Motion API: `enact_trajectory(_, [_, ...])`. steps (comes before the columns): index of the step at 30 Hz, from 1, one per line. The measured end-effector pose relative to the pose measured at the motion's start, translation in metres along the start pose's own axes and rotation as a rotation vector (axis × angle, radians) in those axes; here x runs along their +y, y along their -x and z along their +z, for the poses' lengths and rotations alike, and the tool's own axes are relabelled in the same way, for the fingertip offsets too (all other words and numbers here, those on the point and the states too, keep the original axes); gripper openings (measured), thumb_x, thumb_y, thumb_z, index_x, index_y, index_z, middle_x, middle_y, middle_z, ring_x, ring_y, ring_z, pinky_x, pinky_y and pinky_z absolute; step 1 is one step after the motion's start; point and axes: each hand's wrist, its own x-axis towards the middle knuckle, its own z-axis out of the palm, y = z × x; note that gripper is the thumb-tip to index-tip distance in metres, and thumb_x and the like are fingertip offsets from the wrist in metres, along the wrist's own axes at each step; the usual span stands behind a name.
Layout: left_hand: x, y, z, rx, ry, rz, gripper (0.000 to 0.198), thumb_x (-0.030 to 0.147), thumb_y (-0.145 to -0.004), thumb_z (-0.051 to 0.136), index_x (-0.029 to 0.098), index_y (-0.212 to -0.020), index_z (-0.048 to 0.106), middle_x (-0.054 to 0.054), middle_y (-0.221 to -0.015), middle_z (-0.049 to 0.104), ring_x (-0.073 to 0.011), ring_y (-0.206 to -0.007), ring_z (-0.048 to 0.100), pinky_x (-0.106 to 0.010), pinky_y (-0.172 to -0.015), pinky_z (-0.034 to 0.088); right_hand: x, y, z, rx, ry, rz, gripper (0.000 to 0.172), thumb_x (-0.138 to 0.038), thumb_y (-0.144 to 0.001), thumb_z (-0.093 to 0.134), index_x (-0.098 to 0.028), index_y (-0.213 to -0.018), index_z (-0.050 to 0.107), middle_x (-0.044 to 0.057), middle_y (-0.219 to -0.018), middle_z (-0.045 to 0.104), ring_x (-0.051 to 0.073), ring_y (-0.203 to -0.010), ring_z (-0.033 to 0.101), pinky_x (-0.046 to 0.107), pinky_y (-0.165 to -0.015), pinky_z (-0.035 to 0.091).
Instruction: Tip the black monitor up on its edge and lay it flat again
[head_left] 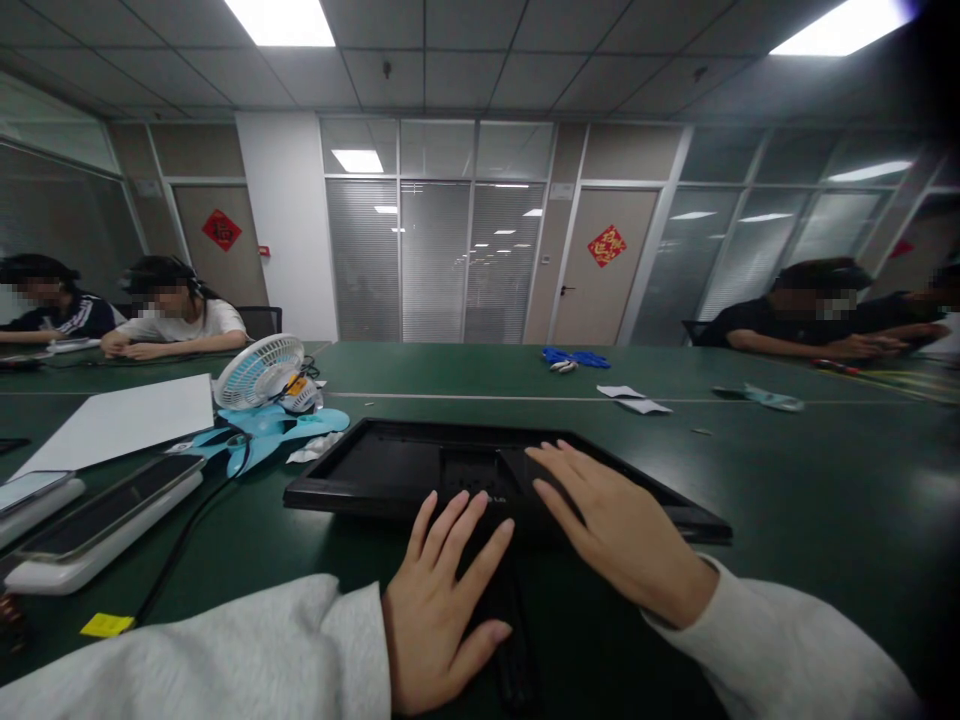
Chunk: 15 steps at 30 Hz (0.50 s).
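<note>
A black monitor [390, 465] lies flat on the green table, with a recessed panel in its middle and small pale lettering near its front edge. A dark part, perhaps its stand, runs from it toward me; my hands partly hide it. My left hand [446, 600] is spread, palm down, over this dark part, its fingertips at the monitor's near edge. Above the right half of the monitor is my right hand [611, 520], fingers stretched out and thumb apart. Neither hand grips anything; whether the fingertips touch the monitor I cannot tell.
Left of the monitor stand a blue and white fan [262, 375], a white board [124, 420] and phones on white cases [105, 580]. A black cable [196, 515] runs nearby. Farther back lie blue gloves [574, 357] and papers [634, 399]. Several people sit at both sides.
</note>
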Motion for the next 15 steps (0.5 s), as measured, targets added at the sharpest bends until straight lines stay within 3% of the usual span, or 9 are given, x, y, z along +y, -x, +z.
enact_trajectory(3, [-0.001, 0.001, -0.001, -0.004, -0.005, -0.009, 0.073, 0.047, -0.095, 0.047, 0.023, -0.158, 0.018, -0.008, -0.163, 0.012, -0.0313, -0.149, 0.011, -0.052, -0.119, 0.001, 0.031, 0.006, 0.009, 0.009, 0.072, -0.016, 0.040, -0.034, -0.098, 0.042, -0.017, -0.130, 0.059, 0.016, -0.130, 0.061, 0.031, -0.123, 0.056, 0.057, -0.100, 0.047])
enact_trajectory(6, [-0.002, 0.002, -0.002, -0.012, 0.005, -0.005, 0.072, 0.047, -0.097, 0.045, 0.023, -0.158, 0.017, -0.009, -0.163, 0.012, -0.0316, -0.149, 0.013, -0.053, -0.119, 0.003, 0.063, 0.018, 0.019, -0.092, 0.041, -0.204, 0.038, -0.022, -0.097, 0.038, -0.022, -0.125, 0.063, 0.015, -0.133, 0.060, 0.030, -0.117, 0.060, 0.058, -0.095, 0.048])
enact_trajectory(8, [-0.002, 0.003, -0.003, -0.019, 0.014, -0.008, 0.071, 0.048, -0.097, 0.045, 0.023, -0.158, 0.017, -0.009, -0.163, 0.013, -0.0320, -0.148, 0.014, -0.053, -0.119, 0.003, 0.082, 0.022, 0.021, -0.152, -0.020, -0.212, 0.037, -0.025, -0.096, 0.041, -0.025, -0.127, 0.063, 0.013, -0.135, 0.059, 0.028, -0.118, 0.060, 0.056, -0.097, 0.048])
enact_trajectory(11, [-0.002, 0.003, -0.003, -0.024, 0.020, -0.015, 0.072, 0.048, -0.096, 0.046, 0.024, -0.158, 0.018, -0.009, -0.163, 0.012, -0.0325, -0.148, 0.014, -0.053, -0.119, 0.002, 0.108, 0.021, 0.018, -0.255, -0.110, -0.109, 0.038, -0.039, -0.096, 0.044, -0.025, -0.124, 0.065, 0.012, -0.135, 0.059, 0.030, -0.119, 0.059, 0.057, -0.100, 0.045])
enact_trajectory(15, [0.000, 0.002, -0.003, -0.031, 0.014, -0.010, 0.073, 0.046, -0.096, 0.048, 0.024, -0.158, 0.017, -0.009, -0.163, 0.011, -0.0319, -0.149, 0.012, -0.053, -0.119, 0.001, 0.133, 0.015, 0.006, -0.403, -0.150, 0.181, 0.052, -0.059, -0.091, 0.045, -0.024, -0.121, 0.069, 0.010, -0.121, 0.069, 0.029, -0.105, 0.067, 0.048, -0.093, 0.053])
